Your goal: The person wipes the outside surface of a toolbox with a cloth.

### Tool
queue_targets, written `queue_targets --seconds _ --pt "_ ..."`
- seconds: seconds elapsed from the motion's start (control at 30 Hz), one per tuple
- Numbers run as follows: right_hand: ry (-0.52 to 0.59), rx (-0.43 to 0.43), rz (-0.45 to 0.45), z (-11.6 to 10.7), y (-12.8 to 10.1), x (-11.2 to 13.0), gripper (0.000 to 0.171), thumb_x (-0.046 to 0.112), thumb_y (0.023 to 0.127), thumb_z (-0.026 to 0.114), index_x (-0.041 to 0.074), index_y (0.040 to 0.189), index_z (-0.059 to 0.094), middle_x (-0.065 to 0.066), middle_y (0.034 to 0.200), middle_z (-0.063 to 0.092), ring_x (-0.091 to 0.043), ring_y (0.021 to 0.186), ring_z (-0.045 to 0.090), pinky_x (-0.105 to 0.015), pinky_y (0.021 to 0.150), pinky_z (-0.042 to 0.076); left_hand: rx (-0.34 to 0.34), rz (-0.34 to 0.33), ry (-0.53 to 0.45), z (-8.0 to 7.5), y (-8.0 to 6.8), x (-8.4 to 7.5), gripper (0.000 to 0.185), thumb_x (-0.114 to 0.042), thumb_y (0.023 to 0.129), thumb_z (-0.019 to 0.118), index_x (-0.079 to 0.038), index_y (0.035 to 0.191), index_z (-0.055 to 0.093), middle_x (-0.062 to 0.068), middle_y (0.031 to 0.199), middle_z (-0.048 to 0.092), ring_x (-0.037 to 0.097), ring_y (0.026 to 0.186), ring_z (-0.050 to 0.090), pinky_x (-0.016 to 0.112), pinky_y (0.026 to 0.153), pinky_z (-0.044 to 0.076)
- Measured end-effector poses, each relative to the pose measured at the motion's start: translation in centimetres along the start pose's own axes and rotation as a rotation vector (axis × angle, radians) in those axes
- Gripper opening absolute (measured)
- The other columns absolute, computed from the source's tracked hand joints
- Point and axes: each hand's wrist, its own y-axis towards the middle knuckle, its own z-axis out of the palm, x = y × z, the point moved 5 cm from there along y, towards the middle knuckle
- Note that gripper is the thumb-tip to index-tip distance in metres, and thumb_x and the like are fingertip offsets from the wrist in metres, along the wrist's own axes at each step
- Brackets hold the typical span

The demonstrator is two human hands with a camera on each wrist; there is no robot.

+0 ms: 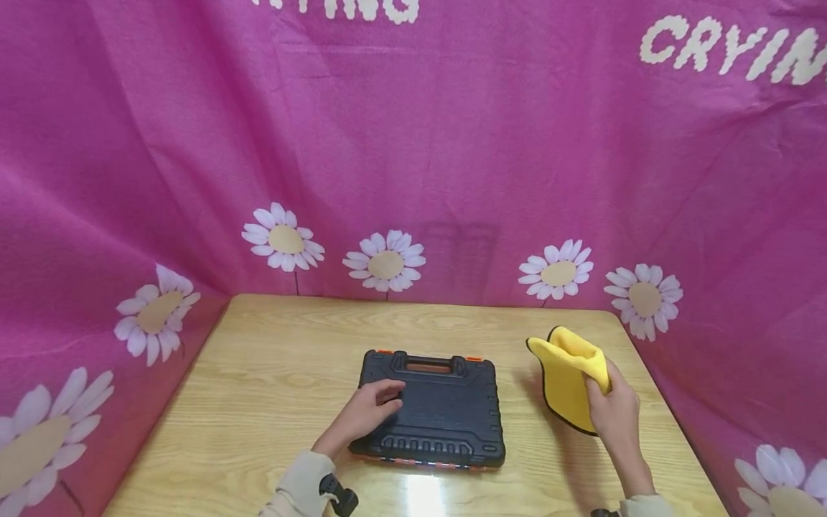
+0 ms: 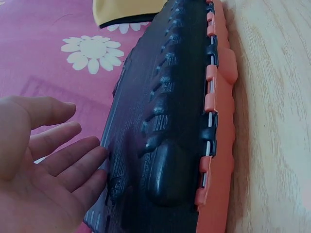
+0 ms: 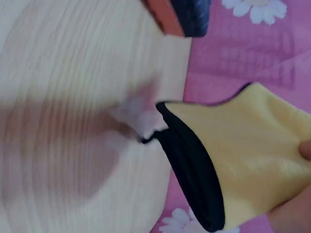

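A black tool case (image 1: 446, 402) with an orange lower half lies closed on the table, its handle toward the far side. Over its left part is my left hand (image 1: 370, 411), fingers loosely bent and nothing held; in the left wrist view that hand (image 2: 58, 165) is beside the lid, and I cannot tell whether the fingertips touch it. At the right, my right hand (image 1: 615, 411) grips a folded yellow cloth (image 1: 568, 380) with black edging. The cloth (image 3: 243, 145) hangs above the table in the right wrist view, where only a little of the hand shows.
The wooden table (image 1: 278, 359) has a pink curtain (image 1: 452, 143) with white daisies behind it and at both sides. Orange hinge parts (image 2: 210, 92) run along the case's near edge. A dark strap device (image 1: 339, 495) is on the left wrist.
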Motion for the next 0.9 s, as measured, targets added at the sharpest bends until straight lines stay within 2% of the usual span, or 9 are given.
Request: queue_targets --seconds 0.13,0.23,0.33,0.4,0.57,0.63,0.7,0.8,0.9 --pt "-0.019 -0.115 -0.054 -0.5 0.0 -1.2 0.037 -0.005 0.090 0.065 0.001 0.126 0.067 -0.021 0.106 0.070 -0.024 0.079 0.059 -0.023 0.067 0.041 0.008 0.002 -0.006 0.0 0.1 -0.1 0.035 -0.009 0.099 0.062 0.001 0.132 0.060 0.019 0.132 0.061 0.036 0.122 0.058 0.046 0.101 0.048" --pt "-0.031 -0.091 -0.136 0.1 -0.4 -2.0 0.042 -0.013 0.085 0.065 0.000 0.126 0.067 -0.023 0.115 0.069 -0.034 0.093 0.065 -0.040 0.078 0.050 0.010 0.000 -0.010 0.0 0.2 0.0 0.034 -0.009 0.099 0.062 0.001 0.131 0.061 0.019 0.131 0.061 0.035 0.122 0.058 0.047 0.101 0.048" --pt "-0.043 0.040 -0.188 1.2 -1.4 -2.6 0.047 -0.018 0.081 0.065 -0.002 0.126 0.066 -0.027 0.118 0.066 -0.044 0.103 0.064 -0.058 0.080 0.050 0.011 0.003 -0.008 0.0 0.3 -0.1 0.033 -0.009 0.099 0.063 0.001 0.130 0.062 0.018 0.130 0.062 0.036 0.121 0.059 0.047 0.100 0.049" --pt "-0.055 0.141 -0.184 1.9 -2.3 -2.9 0.047 -0.019 0.081 0.065 -0.004 0.126 0.064 -0.029 0.119 0.065 -0.046 0.104 0.063 -0.061 0.080 0.051 0.010 0.000 0.000 0.1 0.4 0.0 0.032 -0.010 0.099 0.063 0.000 0.129 0.063 0.017 0.129 0.063 0.035 0.120 0.059 0.048 0.100 0.049" --pt "-0.095 0.343 -0.125 3.1 -4.0 -3.4 0.047 -0.015 0.083 0.066 -0.006 0.129 0.061 -0.030 0.113 0.066 -0.035 0.086 0.063 -0.049 0.070 0.053 0.001 -0.026 0.015 0.4 0.3 0.4 0.030 -0.010 0.100 0.062 -0.002 0.128 0.064 0.015 0.128 0.064 0.033 0.119 0.060 0.047 0.100 0.049" --pt "-0.121 0.416 -0.096 3.5 -4.5 -3.6 0.049 -0.014 0.082 0.065 -0.006 0.130 0.059 -0.030 0.114 0.065 -0.031 0.084 0.060 -0.046 0.070 0.051 -0.001 -0.020 0.014 0.5 0.3 0.4 0.029 -0.010 0.099 0.062 -0.001 0.128 0.064 0.015 0.127 0.064 0.033 0.119 0.061 0.046 0.099 0.050" --pt "-0.127 0.480 -0.081 3.9 -5.1 -3.8 0.052 -0.015 0.080 0.064 -0.007 0.130 0.057 -0.031 0.121 0.062 -0.035 0.090 0.062 -0.048 0.074 0.052 0.002 -0.004 0.017 0.4 0.4 0.3 0.029 -0.009 0.099 0.062 0.000 0.127 0.064 0.015 0.126 0.065 0.033 0.118 0.061 0.046 0.099 0.050" --pt "-0.117 0.563 -0.074 4.6 -6.1 -4.2 0.050 -0.016 0.078 0.062 -0.006 0.127 0.057 -0.033 0.134 0.054 -0.044 0.113 0.059 -0.056 0.087 0.051 0.010 0.024 0.042 0.3 0.8 0.2 0.029 -0.009 0.099 0.062 0.001 0.126 0.064 0.015 0.124 0.066 0.033 0.116 0.062 0.046 0.097 0.051" --pt "-0.088 0.628 -0.083 5.3 -7.2 -4.6 0.042 -0.017 0.078 0.062 -0.001 0.117 0.058 -0.036 0.141 0.045 -0.055 0.128 0.044 -0.074 0.099 0.033 0.024 0.055 0.095 0.3 1.5 -0.2 0.029 -0.009 0.099 0.062 0.001 0.126 0.064 0.015 0.122 0.067 0.031 0.114 0.064 0.046 0.096 0.052"
